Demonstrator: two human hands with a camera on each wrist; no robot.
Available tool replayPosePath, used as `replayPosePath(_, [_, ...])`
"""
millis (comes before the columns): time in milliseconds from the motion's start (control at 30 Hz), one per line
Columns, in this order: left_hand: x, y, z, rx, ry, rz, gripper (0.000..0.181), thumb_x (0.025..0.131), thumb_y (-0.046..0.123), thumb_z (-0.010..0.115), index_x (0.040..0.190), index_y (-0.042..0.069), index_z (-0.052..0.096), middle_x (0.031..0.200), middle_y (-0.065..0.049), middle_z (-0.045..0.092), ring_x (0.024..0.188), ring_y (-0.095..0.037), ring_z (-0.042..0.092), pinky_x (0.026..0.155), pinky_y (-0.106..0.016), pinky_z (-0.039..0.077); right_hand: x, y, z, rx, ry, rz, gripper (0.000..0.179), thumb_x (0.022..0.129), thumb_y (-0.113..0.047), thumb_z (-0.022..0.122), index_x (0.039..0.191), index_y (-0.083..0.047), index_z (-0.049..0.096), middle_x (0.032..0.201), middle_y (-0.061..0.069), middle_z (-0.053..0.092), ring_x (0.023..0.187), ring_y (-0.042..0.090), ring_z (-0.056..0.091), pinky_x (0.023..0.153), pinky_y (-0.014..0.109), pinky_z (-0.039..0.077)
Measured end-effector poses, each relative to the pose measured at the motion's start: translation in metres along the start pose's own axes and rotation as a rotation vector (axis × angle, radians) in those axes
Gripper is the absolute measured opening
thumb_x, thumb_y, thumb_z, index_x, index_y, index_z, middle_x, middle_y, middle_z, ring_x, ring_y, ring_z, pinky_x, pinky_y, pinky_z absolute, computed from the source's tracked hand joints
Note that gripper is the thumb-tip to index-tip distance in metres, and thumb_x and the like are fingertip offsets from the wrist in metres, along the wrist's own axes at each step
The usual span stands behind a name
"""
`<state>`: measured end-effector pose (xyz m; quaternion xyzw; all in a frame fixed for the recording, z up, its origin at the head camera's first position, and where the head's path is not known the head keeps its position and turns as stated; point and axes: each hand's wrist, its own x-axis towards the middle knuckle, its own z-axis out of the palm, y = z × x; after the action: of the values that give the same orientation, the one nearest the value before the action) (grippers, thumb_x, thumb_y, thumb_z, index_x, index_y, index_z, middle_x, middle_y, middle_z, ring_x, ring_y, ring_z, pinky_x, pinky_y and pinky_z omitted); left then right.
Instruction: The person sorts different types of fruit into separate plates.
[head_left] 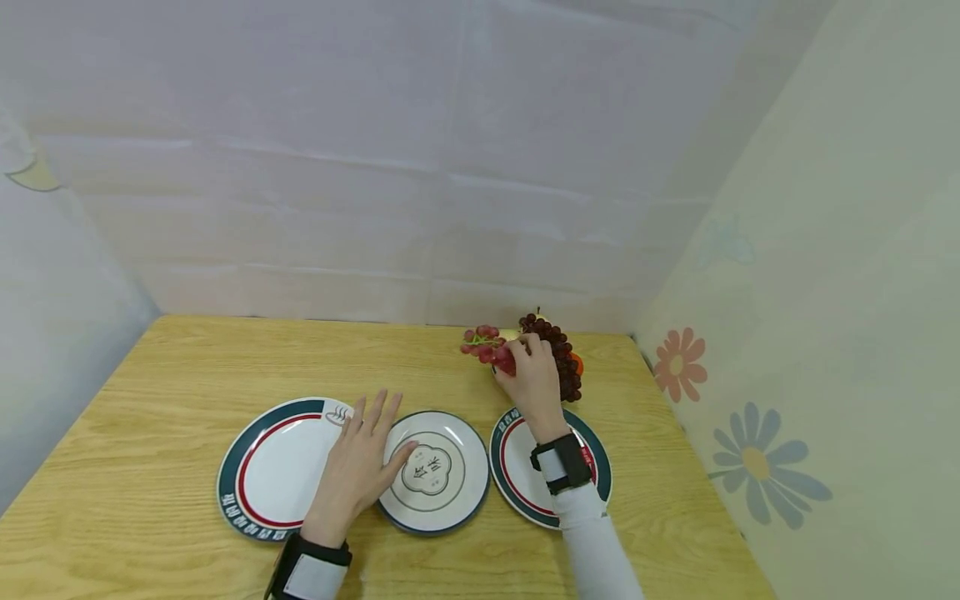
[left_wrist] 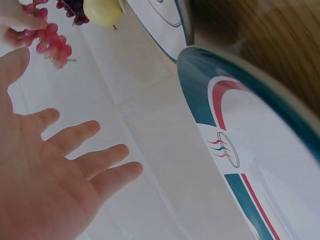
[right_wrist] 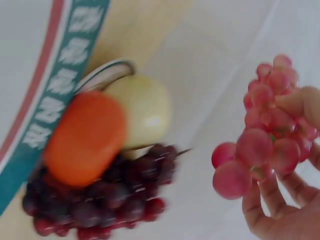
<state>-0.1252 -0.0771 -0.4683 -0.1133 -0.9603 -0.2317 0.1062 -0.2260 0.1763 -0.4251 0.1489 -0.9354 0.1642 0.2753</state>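
My right hand holds a bunch of pink grapes between thumb and fingers, raised at the back of the table. Beside it lie a bunch of dark red grapes, an orange fruit and a pale yellow fruit. In the head view my left hand overlaps the big left plate and the small middle plate. Its fingers are spread and hold nothing; the left wrist view has the palm beside the big plate's patterned rim.
A third plate, with a green and red rim, lies under my right forearm. Part of a pale dish with a dark rim shows behind the fruit. A wall covering rises behind the wooden table, and another stands at the right.
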Motion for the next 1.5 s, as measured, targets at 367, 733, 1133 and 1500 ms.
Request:
replayPosePath(367, [0.008,0.01,-0.004,0.083,0.145,0.189,0.097,0.07,0.038,0.082,0.147,0.009,0.031,0.131,-0.018,0.057,0.12,-0.037,0.056,0.092,-0.047,0.05,-0.042,-0.074,-0.002,0.143,-0.154,-0.553,0.036,0.069,-0.018,0.082,0.1,-0.014,0.065,0.105,0.003,0.06,0.093,0.016,0.054,0.079,0.026,0.049])
replayPosePath(733, [0.002,0.002,-0.009,0.121,0.1,0.085,0.05,0.068,0.015,0.084,0.109,0.0,0.059,0.097,-0.016,0.067,0.087,-0.03,0.061,0.069,-0.041,0.055,-0.048,-0.083,0.006,0.149,-0.247,-0.545,0.052,0.079,-0.031,0.076,0.123,-0.012,0.055,0.117,0.003,0.058,0.104,0.015,0.055,0.086,0.027,0.05])
replayPosePath(1133, [-0.01,-0.063,-0.044,0.089,-0.055,-0.416,0.051,0.085,0.016,0.066,0.12,-0.013,0.044,0.111,-0.038,0.053,0.097,-0.054,0.05,0.074,-0.062,0.049,-0.047,-0.04,-0.007,0.021,-0.301,-0.275,0.054,0.085,-0.03,0.07,0.132,-0.012,0.05,0.126,0.008,0.056,0.116,0.023,0.054,0.099,0.039,0.045])
replayPosePath(1500, [-0.02,-0.072,-0.05,0.078,-0.153,-0.621,0.059,0.087,0.017,0.064,0.128,-0.013,0.035,0.117,-0.046,0.04,0.108,-0.067,0.037,0.083,-0.073,0.039,-0.051,-0.02,-0.01,0.064,-0.296,-0.135,0.051,0.083,-0.024,0.073,0.128,-0.009,0.053,0.123,0.011,0.057,0.112,0.029,0.052,0.094,0.043,0.045])
